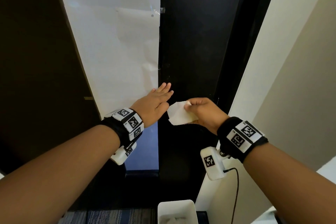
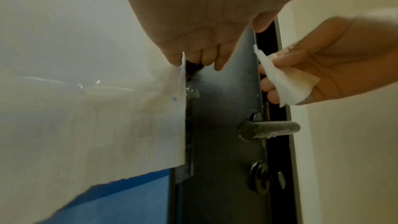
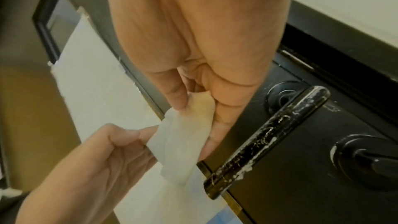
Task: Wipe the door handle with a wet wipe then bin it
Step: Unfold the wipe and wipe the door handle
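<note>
My right hand (image 1: 189,105) pinches a white wet wipe (image 1: 179,114) between thumb and fingers, just in front of the black door (image 1: 190,42). In the right wrist view the wipe (image 3: 185,142) hangs close beside the dark lever door handle (image 3: 267,140), which is streaked with white residue. The wipe and handle look apart. From the left wrist the handle (image 2: 269,129) shows below the wipe (image 2: 286,83). My left hand (image 1: 163,91) is open, its straight fingers at the door's edge, thumb near the wipe. The handle is hidden in the head view.
A white bin (image 1: 176,207) stands on the floor below my hands, with crumpled white material inside. White paper (image 1: 118,42) is taped over the panel left of the door. A thumb-turn lock (image 2: 264,178) sits under the handle. A pale wall (image 1: 291,78) runs along the right.
</note>
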Demonstrator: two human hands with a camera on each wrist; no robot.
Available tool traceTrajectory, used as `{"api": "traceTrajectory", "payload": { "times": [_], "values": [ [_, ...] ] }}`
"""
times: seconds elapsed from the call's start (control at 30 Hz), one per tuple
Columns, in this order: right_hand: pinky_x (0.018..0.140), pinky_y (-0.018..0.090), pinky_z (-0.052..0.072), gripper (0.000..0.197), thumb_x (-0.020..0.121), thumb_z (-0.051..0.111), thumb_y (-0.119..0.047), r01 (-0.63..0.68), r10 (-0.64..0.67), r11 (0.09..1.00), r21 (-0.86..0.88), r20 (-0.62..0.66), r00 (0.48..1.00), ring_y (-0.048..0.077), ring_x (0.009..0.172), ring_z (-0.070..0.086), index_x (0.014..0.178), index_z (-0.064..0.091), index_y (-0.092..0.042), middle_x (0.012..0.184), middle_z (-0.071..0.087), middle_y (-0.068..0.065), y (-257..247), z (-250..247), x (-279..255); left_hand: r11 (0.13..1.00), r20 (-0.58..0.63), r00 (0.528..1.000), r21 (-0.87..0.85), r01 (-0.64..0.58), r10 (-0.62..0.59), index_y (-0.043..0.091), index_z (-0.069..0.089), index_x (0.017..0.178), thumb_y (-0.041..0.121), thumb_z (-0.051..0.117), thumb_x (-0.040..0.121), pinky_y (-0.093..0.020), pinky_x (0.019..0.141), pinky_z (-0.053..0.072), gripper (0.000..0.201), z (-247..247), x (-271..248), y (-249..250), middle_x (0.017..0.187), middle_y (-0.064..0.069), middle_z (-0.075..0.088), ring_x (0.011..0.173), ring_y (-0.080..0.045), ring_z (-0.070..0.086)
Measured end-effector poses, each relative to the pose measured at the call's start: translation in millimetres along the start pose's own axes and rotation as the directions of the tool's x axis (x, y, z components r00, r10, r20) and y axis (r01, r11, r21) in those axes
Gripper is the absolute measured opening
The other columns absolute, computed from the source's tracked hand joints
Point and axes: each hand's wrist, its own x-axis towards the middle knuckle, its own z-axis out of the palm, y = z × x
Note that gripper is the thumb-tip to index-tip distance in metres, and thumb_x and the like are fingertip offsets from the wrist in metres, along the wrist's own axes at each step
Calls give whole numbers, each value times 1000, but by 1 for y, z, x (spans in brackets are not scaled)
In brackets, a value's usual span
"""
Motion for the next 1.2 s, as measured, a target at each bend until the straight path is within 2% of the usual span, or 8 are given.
{"api": "traceTrajectory", "payload": {
  "times": [0.1,0.23,0.57,0.73,0.93,1.0,1.1,1.2],
  "values": [
    [89,41,55,24,96,50,-11,-19,21,989,148,-11,1000,32,107,65,111,66,-2,117,66,21,1,-10,-5,968,-59,990,-223,111,-128,17,35,144,23,39,96,-32,117,21,48,2,1,17,152,-1,33,143,-11,24],
    [84,36,56,23,96,51,-9,26,-23,988,152,-28,999,30,104,66,110,67,-1,114,67,21,2,-14,-10,879,-104,973,-458,136,-205,18,58,125,22,59,89,-31,99,47,37,7,0,38,117,-3,68,108,-11,62],
    [86,42,56,16,84,69,-11,145,-138,987,65,-90,986,29,90,70,98,72,-3,100,71,21,3,-14,-21,895,-113,959,-401,195,-259,14,61,66,18,68,81,-37,65,53,18,8,1,58,65,-5,61,62,-21,62],
    [67,24,56,7,83,71,-11,283,-320,939,-198,-194,927,9,73,71,89,74,-11,80,74,2,4,-5,-31,690,-10,900,-645,328,-437,-1,66,88,11,62,85,-39,63,61,12,14,3,67,81,-19,69,67,-30,71],
    [76,26,58,24,77,77,-24,283,-374,900,-333,-251,893,11,79,69,98,71,-16,88,71,0,14,11,-39,404,105,840,-840,362,-533,1,63,105,14,46,92,-42,70,60,25,9,6,85,103,-25,64,86,-33,68],
    [76,22,56,38,71,82,-29,218,-347,902,-374,-324,880,9,79,66,105,67,-18,88,68,-3,19,11,-40,370,152,847,-850,375,-510,4,56,119,18,41,93,-41,73,59,32,7,7,89,111,-27,62,91,-33,66],
    [81,31,58,22,76,77,-16,131,-262,941,-312,-429,864,12,80,68,97,71,-17,85,70,0,28,2,-36,316,254,874,-860,400,-415,7,42,132,19,35,97,-41,82,55,38,6,5,96,114,-33,62,97,-37,66],
    [81,45,59,15,82,66,-4,60,-54,998,-7,-535,843,26,84,71,83,73,-18,88,72,10,32,-17,-29,462,164,904,-815,349,-394,10,42,134,22,36,97,-41,91,52,40,10,8,91,118,-23,64,108,-32,63]
  ]
}}
